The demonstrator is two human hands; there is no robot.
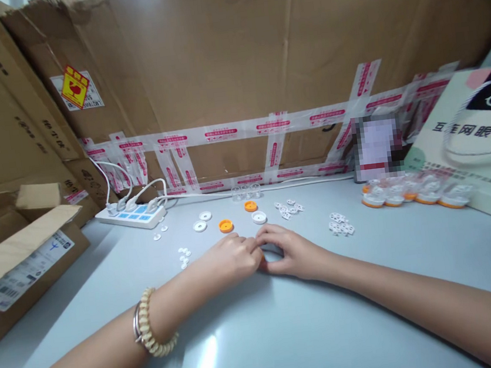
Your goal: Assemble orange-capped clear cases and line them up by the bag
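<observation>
My left hand and my right hand meet above the middle of the table. The left fingers are curled closed, and their grip is hidden behind the knuckles. The right thumb and fingers bend into a ring whose tips press together against the left hand. A trace of orange shows between the hands, too little to name. Just beyond them lie an orange round cap and a white round cap. Another orange cap sits behind, with two white ring-shaped caps to the left.
Small white discs lie left; white cut-out pieces lie right. Clear round parts stand at the back. A power strip, an open carton, a row of orange-based clear pieces, a phone and a printed box surround them.
</observation>
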